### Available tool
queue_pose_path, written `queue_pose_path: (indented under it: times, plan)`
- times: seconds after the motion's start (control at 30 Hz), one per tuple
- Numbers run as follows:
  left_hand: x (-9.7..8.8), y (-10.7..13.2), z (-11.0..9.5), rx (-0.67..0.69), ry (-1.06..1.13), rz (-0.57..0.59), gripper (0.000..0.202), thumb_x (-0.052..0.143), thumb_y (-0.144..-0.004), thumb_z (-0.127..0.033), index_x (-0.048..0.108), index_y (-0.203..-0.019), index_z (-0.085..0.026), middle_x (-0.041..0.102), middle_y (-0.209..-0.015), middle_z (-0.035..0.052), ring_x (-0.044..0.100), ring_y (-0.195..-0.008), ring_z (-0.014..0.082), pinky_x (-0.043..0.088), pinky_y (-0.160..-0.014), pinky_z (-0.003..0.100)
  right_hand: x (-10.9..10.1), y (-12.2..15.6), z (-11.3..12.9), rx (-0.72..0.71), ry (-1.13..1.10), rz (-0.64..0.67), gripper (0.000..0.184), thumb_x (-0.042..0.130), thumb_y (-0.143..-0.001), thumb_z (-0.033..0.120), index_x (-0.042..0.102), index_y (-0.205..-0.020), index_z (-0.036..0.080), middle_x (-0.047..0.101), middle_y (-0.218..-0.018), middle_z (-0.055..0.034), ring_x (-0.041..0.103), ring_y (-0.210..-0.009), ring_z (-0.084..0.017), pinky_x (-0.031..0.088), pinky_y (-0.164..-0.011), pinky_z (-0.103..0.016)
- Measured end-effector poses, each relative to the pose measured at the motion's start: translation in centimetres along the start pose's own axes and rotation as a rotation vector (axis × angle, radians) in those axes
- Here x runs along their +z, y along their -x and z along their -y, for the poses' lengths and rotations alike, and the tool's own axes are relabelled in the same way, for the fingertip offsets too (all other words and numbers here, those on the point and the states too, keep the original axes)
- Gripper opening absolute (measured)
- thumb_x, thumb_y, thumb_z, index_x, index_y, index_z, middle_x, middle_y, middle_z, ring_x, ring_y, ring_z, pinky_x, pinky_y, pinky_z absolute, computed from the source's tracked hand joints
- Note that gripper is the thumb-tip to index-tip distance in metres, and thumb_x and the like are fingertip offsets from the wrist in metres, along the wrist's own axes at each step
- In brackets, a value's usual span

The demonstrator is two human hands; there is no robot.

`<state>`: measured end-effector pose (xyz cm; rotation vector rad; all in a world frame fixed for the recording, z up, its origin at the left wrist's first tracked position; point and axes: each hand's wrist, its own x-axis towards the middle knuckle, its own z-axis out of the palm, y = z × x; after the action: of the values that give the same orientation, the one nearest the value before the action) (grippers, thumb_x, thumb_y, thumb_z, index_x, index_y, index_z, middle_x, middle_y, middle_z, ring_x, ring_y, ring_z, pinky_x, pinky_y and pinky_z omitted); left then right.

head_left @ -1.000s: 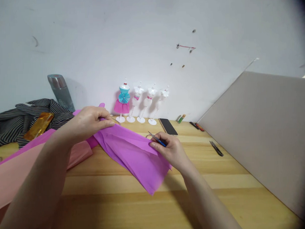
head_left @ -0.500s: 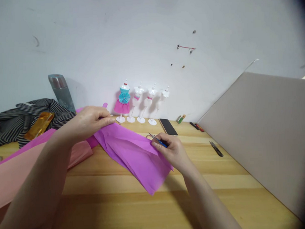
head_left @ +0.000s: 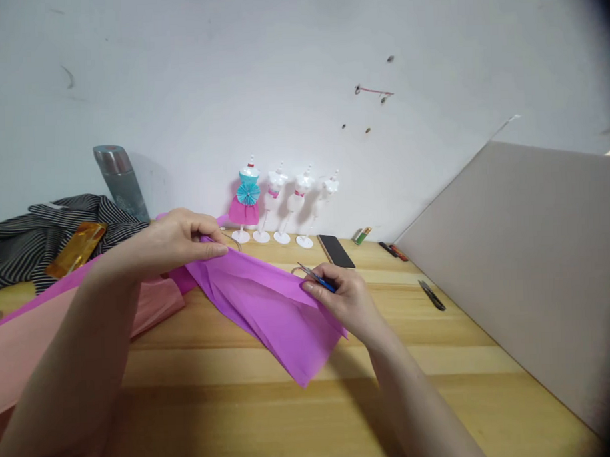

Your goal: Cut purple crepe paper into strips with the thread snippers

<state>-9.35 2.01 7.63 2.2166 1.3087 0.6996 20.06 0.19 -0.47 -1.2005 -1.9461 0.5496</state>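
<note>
A folded sheet of purple tissue paper [head_left: 268, 310] is stretched over the wooden table [head_left: 311, 415] between my two hands. My left hand [head_left: 178, 239] pinches its upper left end, fingers closed on the paper. My right hand [head_left: 345, 300] grips the paper's right edge and also holds small blue-handled scissors [head_left: 314, 277], whose blades point up and left. A salmon-pink sheet [head_left: 19, 345] lies under my left forearm.
Several small white dress mannequins [head_left: 279, 203], one in a pink and blue dress, stand by the wall. Next to them lie a phone [head_left: 336, 251], a lighter [head_left: 362, 236], a thread snip [head_left: 431, 295], a grey bottle [head_left: 119, 181], striped cloth [head_left: 40, 238]. A grey board [head_left: 526, 261] leans at right.
Both hands keep their grip; the left hand and the paper have risen slightly. The view has shifted a little.
</note>
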Motion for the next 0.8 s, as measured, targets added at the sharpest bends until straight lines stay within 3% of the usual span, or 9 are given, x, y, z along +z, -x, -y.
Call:
queue_pose_path:
  times: [0.17, 0.33, 0.5, 0.67, 0.8]
  plan:
    - [0.1, 0.1, -1.0, -0.059, 0.128, 0.069, 0.018, 0.059, -0.07, -0.031, 0.062, -0.057, -0.018, 0.049, -0.051, -0.0043, 0.042, -0.048, 0.007, 0.031, -0.046, 0.019, 0.0, 0.0, 0.0, -0.05, 0.071, 0.006, 0.022, 0.059, -0.082, 0.03, 0.056, -0.064, 0.017, 0.05, -0.058, 0.0021, 0.043, -0.056, -0.011, 0.032, -0.054, -0.025]
    - [0.7, -0.4, -0.6, -0.063, 0.141, 0.074, 0.026, 0.065, -0.067, -0.033, 0.049, -0.053, -0.019, 0.039, -0.047, -0.0063, 0.035, -0.046, 0.0068, 0.028, -0.046, 0.02, 0.0, -0.1, 0.0, -0.068, 0.102, 0.011, 0.022, 0.059, -0.082, 0.029, 0.056, -0.064, 0.018, 0.049, -0.057, 0.0024, 0.041, -0.055, -0.011, 0.031, -0.053, -0.025]
    - [1.8, -1.2, -0.1, 0.001, 0.033, 0.094, 0.035, 0.064, -0.068, -0.029, 0.033, -0.055, -0.019, 0.039, -0.057, -0.0056, 0.033, -0.052, 0.0068, 0.025, -0.048, 0.021, 0.2, -0.3, 0.0, -0.082, 0.121, 0.01, 0.023, 0.059, -0.081, 0.029, 0.053, -0.061, 0.018, 0.046, -0.055, 0.003, 0.04, -0.054, -0.011, 0.03, -0.052, -0.025]
    - [3.1, -1.8, 0.1, 0.107, -0.012, 0.089, 0.031, 0.054, -0.068, -0.02, 0.025, -0.057, -0.02, 0.03, -0.06, -0.0051, 0.027, -0.056, 0.0082, 0.023, -0.051, 0.022, 0.3, -0.4, -0.4, -0.085, 0.145, -0.007, 0.022, 0.058, -0.082, 0.03, 0.054, -0.063, 0.018, 0.048, -0.055, 0.0025, 0.04, -0.053, -0.011, 0.029, -0.051, -0.025]
    - [4.1, -2.2, 0.3, 0.166, 0.039, 0.058, 0.022, 0.049, -0.063, -0.015, 0.028, -0.057, -0.02, 0.04, -0.062, -0.0038, 0.038, -0.061, 0.01, 0.029, -0.055, 0.022, 0.4, -0.4, -0.7, -0.084, 0.153, 0.001, 0.023, 0.057, -0.081, 0.029, 0.051, -0.062, 0.019, 0.048, -0.056, 0.0026, 0.039, -0.053, -0.011, 0.029, -0.052, -0.025]
